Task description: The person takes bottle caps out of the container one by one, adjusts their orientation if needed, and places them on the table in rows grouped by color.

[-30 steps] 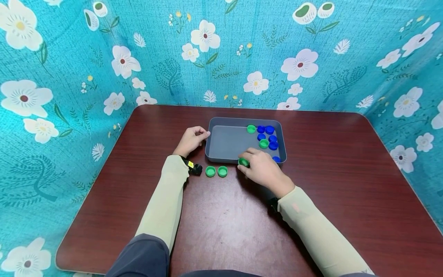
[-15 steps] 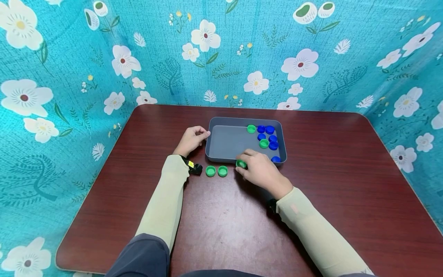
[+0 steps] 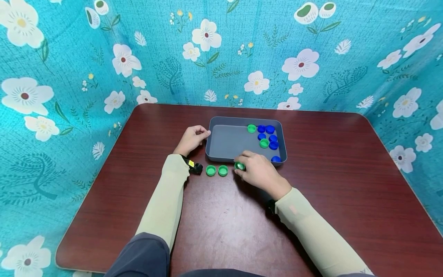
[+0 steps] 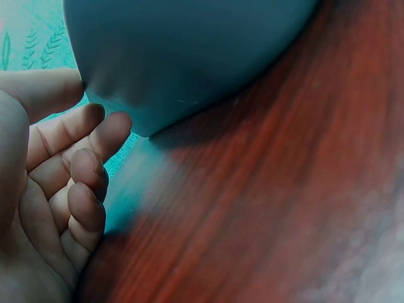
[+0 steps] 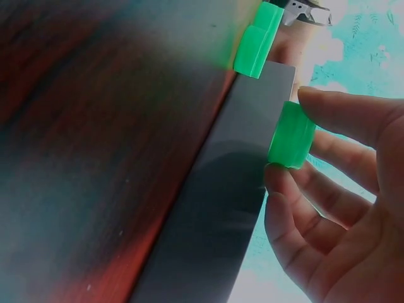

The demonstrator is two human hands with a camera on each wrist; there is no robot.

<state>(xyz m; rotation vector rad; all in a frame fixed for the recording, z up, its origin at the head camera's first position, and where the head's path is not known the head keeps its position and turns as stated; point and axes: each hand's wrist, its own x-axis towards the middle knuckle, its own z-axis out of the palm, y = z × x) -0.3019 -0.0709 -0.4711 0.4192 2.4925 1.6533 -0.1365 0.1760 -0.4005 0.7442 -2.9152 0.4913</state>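
Observation:
In the head view, my right hand pinches a green bottle cap between thumb and fingers, just in front of the near wall of the grey tray. The right wrist view shows the held green cap from its side, overlapping the tray wall. To its left, two more green caps lie side by side on the table. My left hand holds the tray's left rim, its thumb tip at the edge and the other fingers curled beneath in the left wrist view.
Inside the tray, several blue caps and two green caps sit toward the right side. The brown table stretches around the tray, with a blue floral cloth hanging behind it.
My right hand has moved slightly left and toward me, bringing the green cap from over the tray's near rim to just in front of it. The left hand stays put.

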